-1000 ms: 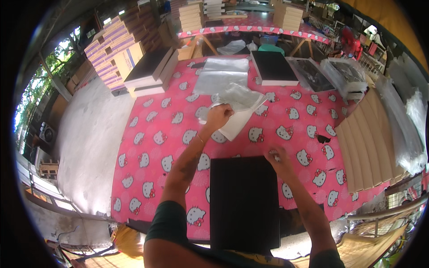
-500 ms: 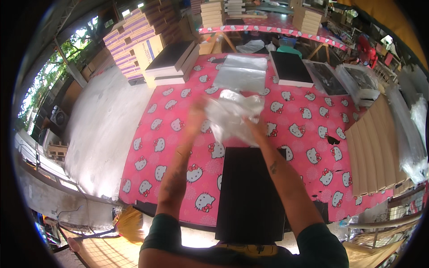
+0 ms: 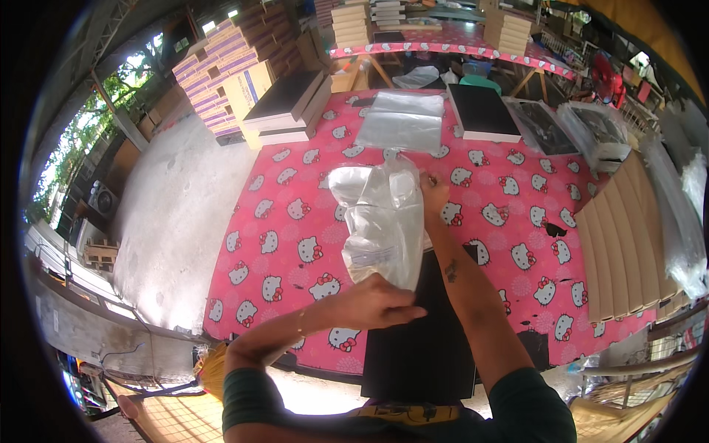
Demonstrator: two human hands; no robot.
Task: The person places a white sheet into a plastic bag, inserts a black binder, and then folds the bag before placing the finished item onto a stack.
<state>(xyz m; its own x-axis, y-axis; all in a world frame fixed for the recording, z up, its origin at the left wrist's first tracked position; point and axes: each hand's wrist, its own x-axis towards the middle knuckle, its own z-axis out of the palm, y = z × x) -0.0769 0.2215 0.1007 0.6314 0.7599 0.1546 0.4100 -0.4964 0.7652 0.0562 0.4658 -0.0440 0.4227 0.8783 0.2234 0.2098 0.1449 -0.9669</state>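
A clear plastic bag (image 3: pixel 380 214), crumpled and shiny, is stretched between my two hands over the middle of the pink table. My left hand (image 3: pixel 382 301) is closed on its near end, the thumb pointing right. At the far right edge of the bag, my right hand (image 3: pixel 434 193) is closed on the plastic. Beneath my forearms lies a flat black rectangular panel (image 3: pixel 417 347), reaching over the table's near edge. The bag and my left hand cover part of its far end.
The pink patterned table (image 3: pixel 244 284) carries flat clear bags (image 3: pixel 402 122) at the far side. Black-topped slabs stand left (image 3: pixel 284 100) and right (image 3: pixel 484 111) of them. Cardboard pieces (image 3: pixel 620 244) overlap along the right edge. Stacked boxes (image 3: pixel 229 74) rise beyond the far left corner.
My left hand has come down toward me from the far left, drawing the bag out lengthwise. My right hand has shifted slightly away from me.
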